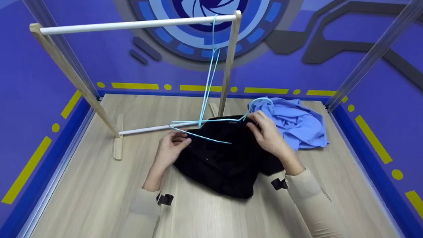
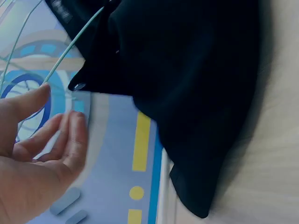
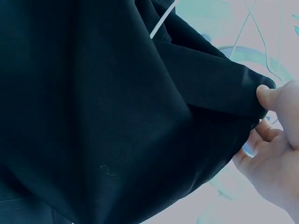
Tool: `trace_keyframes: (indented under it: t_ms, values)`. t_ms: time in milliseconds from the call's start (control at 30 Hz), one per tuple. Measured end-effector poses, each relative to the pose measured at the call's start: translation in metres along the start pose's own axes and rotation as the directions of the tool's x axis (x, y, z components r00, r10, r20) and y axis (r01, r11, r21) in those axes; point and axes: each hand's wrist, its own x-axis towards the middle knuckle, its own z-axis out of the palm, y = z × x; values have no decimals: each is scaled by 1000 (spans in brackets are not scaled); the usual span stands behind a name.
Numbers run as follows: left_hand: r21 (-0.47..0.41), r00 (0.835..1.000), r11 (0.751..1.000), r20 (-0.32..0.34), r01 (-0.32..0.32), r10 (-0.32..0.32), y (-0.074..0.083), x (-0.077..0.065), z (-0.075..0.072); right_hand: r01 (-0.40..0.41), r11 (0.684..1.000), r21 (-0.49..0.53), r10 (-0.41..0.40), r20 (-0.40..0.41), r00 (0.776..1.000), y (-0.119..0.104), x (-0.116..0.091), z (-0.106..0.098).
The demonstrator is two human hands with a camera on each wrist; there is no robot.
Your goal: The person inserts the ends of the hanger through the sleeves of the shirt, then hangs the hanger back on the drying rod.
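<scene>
While in right hand [image 1: 268,135], black garment [image 1: 224,165]

A wooden rack [image 1: 69,72] with a white top rail [image 1: 138,24] stands on a pale wood-grain table [image 1: 82,185], a pale teal wire hanger [image 1: 207,82] hooked near the rail's right end. At right lies a crumpled blue garment [image 1: 294,122], possibly a shirt, though folds obscure its cut. Behind, a purple-blue wall [image 1: 99,56] bears a round emblem [image 1: 198,6] and yellow dashes [image 1: 135,86].

Blue-purple walls [image 1: 109,62], yellow dashes [image 1: 134,86] and dots [image 1: 168,87] along base; pale wood-grain surface [image 1: 82,185].
</scene>
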Motion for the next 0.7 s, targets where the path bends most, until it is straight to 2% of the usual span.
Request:
trace_keyframes:
  t_ms: [100,200,300,433,600,700]
  values:
    - [154,999,988,45,-4,-3,-4,-1,9,0,1000,-9,0,-3,1000,0,0,0]
    - [306,997,951,82,-36,11,-7,-1,15,12,1000,-24,-13,-11,1000,0,-1,1]
    - [400,996,915,81,-53,22,-8,-2,16,21,999,-36,-21,-9,1000,1,-1,2]
    - [403,999,915,34,-37,26,-8,-2,14,16,999,-51,-16,-4,1000,4,-3,2]
    - [322,997,946,-49,-40,59,-6,-2,9,-6,998,-60,6,-8,1000,8,-6,1]
    - [239,988,969,-122,-65,96,-4,-2,8,-15,998,-64,15,-7,1000,9,-7,0]
